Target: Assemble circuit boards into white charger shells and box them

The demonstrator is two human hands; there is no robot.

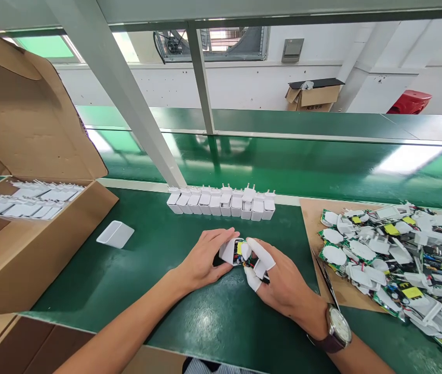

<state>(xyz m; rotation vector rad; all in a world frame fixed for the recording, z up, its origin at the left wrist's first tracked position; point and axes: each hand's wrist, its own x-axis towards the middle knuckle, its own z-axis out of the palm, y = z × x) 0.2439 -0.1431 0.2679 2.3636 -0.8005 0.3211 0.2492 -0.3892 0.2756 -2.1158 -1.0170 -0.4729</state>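
Note:
My left hand (pixel 204 259) grips a white charger shell (pixel 228 250) over the green table. My right hand (pixel 279 278), with white finger cots on thumb and forefinger, holds a small green circuit board (pixel 240 253) at the shell's open end. Both hands meet in the middle of the table, just in front of a row of white plug chargers (pixel 223 201) standing side by side. A watch sits on my right wrist.
An open cardboard box (pixel 29 244) at the left holds rows of white chargers. A loose white shell (pixel 115 234) lies near it. A heap of circuit boards with plug caps (pixel 400 259) lies on cardboard at the right. A green conveyor belt (pixel 283 161) runs behind.

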